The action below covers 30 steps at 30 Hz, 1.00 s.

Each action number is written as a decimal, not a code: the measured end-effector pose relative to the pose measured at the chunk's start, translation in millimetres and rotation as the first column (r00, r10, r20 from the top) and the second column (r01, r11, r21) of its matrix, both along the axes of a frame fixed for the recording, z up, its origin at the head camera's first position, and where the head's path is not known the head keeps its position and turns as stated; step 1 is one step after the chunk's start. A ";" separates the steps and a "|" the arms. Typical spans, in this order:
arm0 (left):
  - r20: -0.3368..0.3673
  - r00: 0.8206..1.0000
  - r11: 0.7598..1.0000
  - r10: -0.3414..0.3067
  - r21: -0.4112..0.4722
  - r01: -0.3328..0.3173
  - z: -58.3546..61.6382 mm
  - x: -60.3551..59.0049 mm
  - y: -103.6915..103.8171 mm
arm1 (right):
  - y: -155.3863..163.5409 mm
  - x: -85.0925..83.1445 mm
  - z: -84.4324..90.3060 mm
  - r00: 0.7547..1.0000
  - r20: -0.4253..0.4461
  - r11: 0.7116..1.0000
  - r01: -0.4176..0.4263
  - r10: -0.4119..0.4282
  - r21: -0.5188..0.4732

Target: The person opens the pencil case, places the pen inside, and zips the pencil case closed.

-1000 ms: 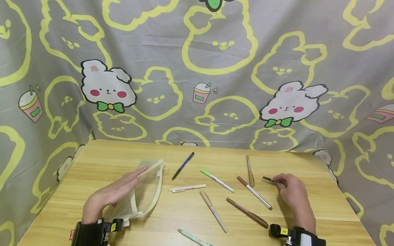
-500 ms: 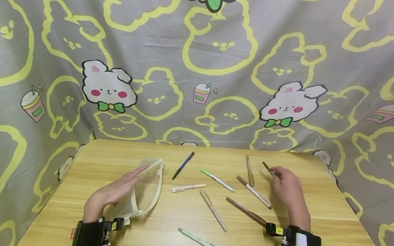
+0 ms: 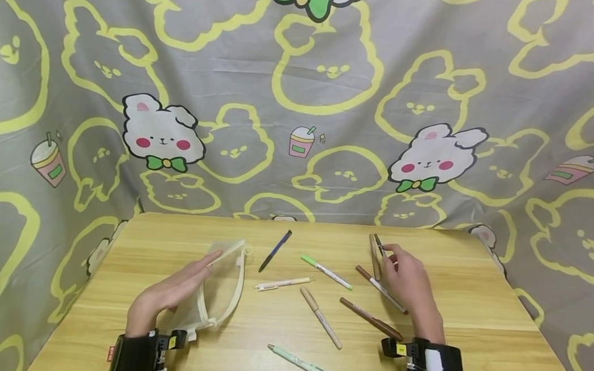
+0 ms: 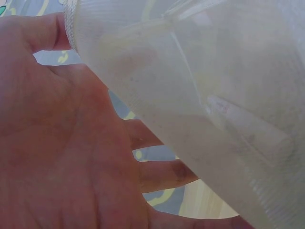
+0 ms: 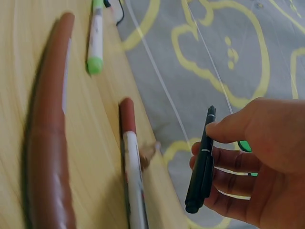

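Note:
My left hand (image 3: 181, 283) rests flat against a translucent cream zip pouch (image 3: 224, 291), which stands tilted on the table's left half. In the left wrist view its straight fingers (image 4: 167, 174) lie behind the mesh, and the thumb tip passes behind the zip edge. A pale pen-like shape (image 4: 250, 126) shows through the mesh; whether it lies inside, I cannot tell. My right hand (image 3: 408, 280) pinches a black capped pen (image 5: 202, 164) between thumb and fingers. In the head view that pen overlaps a tan marker (image 3: 375, 257) lying on the table.
Around the table's middle lie a blue pen (image 3: 275, 251), a green-capped marker (image 3: 326, 272), a cream pen (image 3: 282, 284), a tan pen (image 3: 321, 317), a mint pen (image 3: 303, 366), a thick brown pen (image 3: 370, 319) and a brown-capped marker (image 3: 381, 289). A patterned curtain (image 3: 252, 80) surrounds the table.
My right hand has moved left with the black pen, which has turned from nearly level to pointing away. The left hand and the pouch have stayed put.

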<state>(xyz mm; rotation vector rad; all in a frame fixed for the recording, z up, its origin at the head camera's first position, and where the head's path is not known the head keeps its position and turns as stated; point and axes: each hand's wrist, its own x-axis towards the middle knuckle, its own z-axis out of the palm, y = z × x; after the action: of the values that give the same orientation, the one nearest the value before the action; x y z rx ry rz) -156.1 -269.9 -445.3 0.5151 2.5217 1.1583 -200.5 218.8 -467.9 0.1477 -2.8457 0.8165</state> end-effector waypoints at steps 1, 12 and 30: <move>0.000 1.000 1.000 -0.001 0.000 0.001 -0.1 -0.2 0.0 | -2.8 0.1 0.2 1.000 -0.003 1.000 -0.004 0.004 0.000; 0.021 1.000 1.000 0.005 -0.003 -0.005 0.9 -0.2 0.8 | -31.0 0.2 4.3 0.996 -0.023 0.995 -0.086 0.085 -0.043; -0.005 1.000 1.000 -0.013 0.021 0.013 0.2 0.0 0.5 | -66.6 8.2 10.1 0.988 0.021 0.977 -0.147 0.152 -0.152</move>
<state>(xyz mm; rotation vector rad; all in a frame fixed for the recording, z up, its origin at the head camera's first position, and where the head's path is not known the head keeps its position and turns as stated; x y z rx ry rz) -156.1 -269.4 -445.0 0.5392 2.5097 1.1814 -192.3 152.3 -457.7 0.3343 -2.8159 1.0686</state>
